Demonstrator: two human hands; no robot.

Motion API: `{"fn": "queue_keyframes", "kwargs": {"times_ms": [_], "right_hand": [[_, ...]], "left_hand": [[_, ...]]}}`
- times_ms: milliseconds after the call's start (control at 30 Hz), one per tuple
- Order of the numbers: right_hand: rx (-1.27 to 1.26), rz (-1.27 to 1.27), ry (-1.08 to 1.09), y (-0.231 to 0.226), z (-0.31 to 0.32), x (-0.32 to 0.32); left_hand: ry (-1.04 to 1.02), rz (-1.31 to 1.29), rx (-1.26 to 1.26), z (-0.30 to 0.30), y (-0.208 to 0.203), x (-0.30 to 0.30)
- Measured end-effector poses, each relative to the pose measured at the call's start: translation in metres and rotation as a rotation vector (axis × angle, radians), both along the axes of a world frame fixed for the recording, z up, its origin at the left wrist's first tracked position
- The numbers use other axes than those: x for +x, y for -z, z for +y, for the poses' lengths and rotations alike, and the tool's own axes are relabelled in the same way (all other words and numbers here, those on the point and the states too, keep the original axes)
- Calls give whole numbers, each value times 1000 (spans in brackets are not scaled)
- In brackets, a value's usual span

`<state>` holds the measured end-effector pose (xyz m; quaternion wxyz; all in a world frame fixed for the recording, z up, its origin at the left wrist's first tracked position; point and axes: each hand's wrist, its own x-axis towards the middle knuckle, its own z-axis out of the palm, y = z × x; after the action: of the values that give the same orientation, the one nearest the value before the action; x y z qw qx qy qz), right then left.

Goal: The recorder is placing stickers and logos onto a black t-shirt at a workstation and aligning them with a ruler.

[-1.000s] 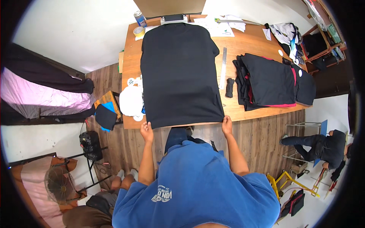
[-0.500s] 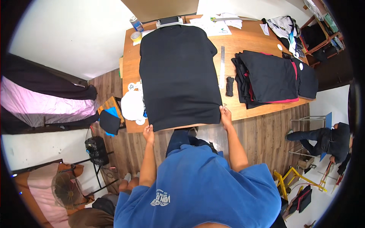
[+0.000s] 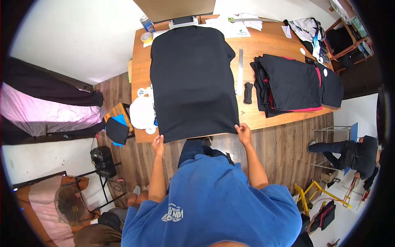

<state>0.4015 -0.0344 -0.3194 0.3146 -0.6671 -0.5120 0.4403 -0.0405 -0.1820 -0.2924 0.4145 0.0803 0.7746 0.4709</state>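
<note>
- Wooden flooring surrounds a long wooden table [image 3: 263,119] set against a white wall; a second person sits in a chair at the far right, well apart from the work.
- Black T-shirt [image 3: 191,78]: lies flat, spread lengthwise across the table, collar end toward the wall, hem overhanging the near edge.
- Left hand [image 3: 158,145]: at the left hem corner; fingers clenched on the fabric edge.
- Right hand [image 3: 245,132]: at the right hem corner; fingers pinched on the fabric edge.
- Metal ruler [image 3: 240,72]: lies along the shirt's right side, just beside it.
- Small black roll of cloth [image 3: 248,92]: rests near the ruler, between the shirt and the stack.
- Stack of folded dark garments [image 3: 294,84]: sits to the right, with a red edge showing low in the pile.
- Tape roll [image 3: 146,38] and spray can [image 3: 147,24]: stand at the far left corner of the table.
- White bundle [image 3: 142,112]: hangs off the left table edge, touching the shirt's side.
- Risk, uneven pull: if one corner is drawn harder than the other, the shirt would likely skew and wrinkle.
- Risk, drag: the shirt's right edge could catch the ruler and shift it toward the cloth roll.
- Risk, slide: with the hem past the edge, a released grip may let the fabric creep toward the floor.
</note>
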Motion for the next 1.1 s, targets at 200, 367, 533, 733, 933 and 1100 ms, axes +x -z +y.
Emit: {"fn": "queue_keyframes", "kwargs": {"times_ms": [200, 367, 533, 733, 933, 1100], "right_hand": [[66, 38, 65, -8, -4, 15], [-38, 106, 64, -12, -14, 17], [-27, 74, -12, -7, -13, 25], [115, -58, -14, -33, 7, 9], [399, -249, -30, -80, 95, -55], [563, -370, -226, -111, 182, -142]], "left_hand": [[-35, 39, 17, -18, 4, -1], [-10, 27, 51, -20, 3, -3], [44, 23, 166, -37, 25, -14], [146, 442, 261, -44, 26, -5], [435, 789, 312, 112, -69, 24], [553, 1087, 353, 265, -102, -10]]}}
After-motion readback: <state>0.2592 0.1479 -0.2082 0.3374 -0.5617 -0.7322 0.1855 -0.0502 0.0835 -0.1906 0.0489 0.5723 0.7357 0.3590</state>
